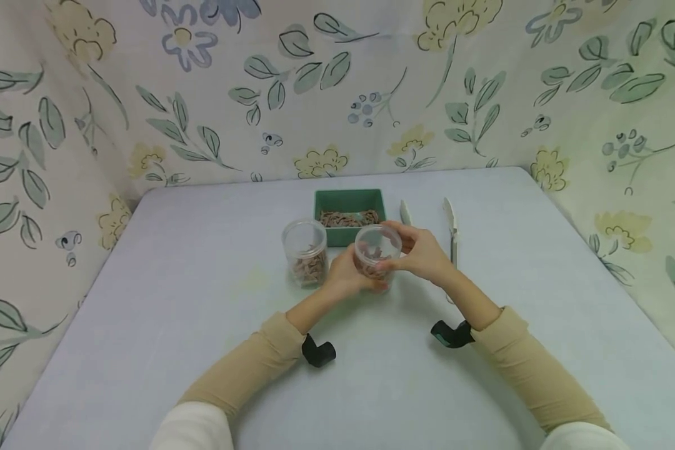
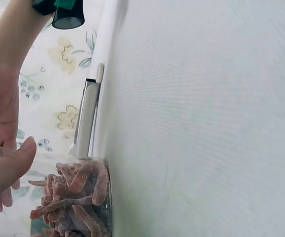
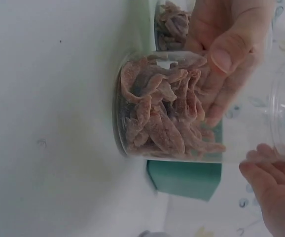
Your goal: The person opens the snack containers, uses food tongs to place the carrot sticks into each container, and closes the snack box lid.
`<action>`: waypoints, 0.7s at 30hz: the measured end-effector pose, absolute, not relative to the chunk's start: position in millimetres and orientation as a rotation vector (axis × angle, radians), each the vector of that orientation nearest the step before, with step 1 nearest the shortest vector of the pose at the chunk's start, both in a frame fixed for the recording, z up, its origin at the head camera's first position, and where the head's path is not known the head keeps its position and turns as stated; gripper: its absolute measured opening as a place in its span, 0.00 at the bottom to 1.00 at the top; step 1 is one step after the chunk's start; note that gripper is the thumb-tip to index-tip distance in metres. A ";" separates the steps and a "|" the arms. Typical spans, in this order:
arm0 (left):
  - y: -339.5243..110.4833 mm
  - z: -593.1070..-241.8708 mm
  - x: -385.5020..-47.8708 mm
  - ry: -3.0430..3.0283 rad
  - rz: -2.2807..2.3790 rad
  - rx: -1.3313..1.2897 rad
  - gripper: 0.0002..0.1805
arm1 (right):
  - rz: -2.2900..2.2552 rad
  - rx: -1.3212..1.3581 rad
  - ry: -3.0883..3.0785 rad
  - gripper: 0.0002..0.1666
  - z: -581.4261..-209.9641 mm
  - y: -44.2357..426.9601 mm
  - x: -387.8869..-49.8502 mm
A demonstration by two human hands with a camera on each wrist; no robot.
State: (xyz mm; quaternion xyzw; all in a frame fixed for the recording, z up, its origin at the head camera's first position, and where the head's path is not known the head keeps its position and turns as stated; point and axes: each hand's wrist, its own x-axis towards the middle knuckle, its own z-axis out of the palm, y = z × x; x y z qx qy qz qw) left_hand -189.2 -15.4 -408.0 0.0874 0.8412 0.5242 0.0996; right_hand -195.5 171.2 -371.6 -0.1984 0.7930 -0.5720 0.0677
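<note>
A clear plastic jar (image 1: 374, 270) partly filled with brownish-pink dried strips (image 3: 157, 111) stands upright between the two hands. My left hand (image 1: 345, 275) grips the jar's side, its thumb showing against the wall in the right wrist view. At the top, my right hand (image 1: 424, 253) holds the round clear lid (image 1: 378, 240), thumb on the near edge and fingers on the far edge. A second clear jar (image 1: 305, 250), also with strips inside, stands just left of my left hand.
Behind the jars is a green rectangular box (image 1: 343, 237) with more strips inside. Metal tongs (image 1: 454, 247) with pale tips lie to the right, partly hidden by my right hand and forearm. A floral cloth (image 1: 326, 119) hangs behind the white table (image 1: 202, 281).
</note>
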 end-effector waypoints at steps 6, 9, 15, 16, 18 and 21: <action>-9.9 -408.8 -195.3 2.462 1.572 0.293 0.46 | -1.694 -0.576 2.346 0.48 -370.1 180.3 -206.5; -7.3 -410.2 -196.5 2.455 1.601 0.283 0.46 | -1.688 -0.583 2.318 0.48 -369.5 183.3 -211.5; -10.7 -410.5 -191.4 2.401 1.619 0.237 0.55 | -1.630 -0.690 2.230 0.52 -374.1 192.9 -216.3; -12.8 -409.1 -189.8 2.397 1.593 0.216 0.57 | -1.623 -0.715 2.222 0.51 -374.8 196.8 -216.4; -18.7 -405.5 -184.7 2.392 1.527 0.173 0.62 | -1.635 -0.734 2.218 0.49 -375.2 206.4 -215.2; -32.4 -399.2 -173.6 2.365 1.445 0.126 0.63 | -1.675 -0.725 2.284 0.43 -373.7 223.1 -211.7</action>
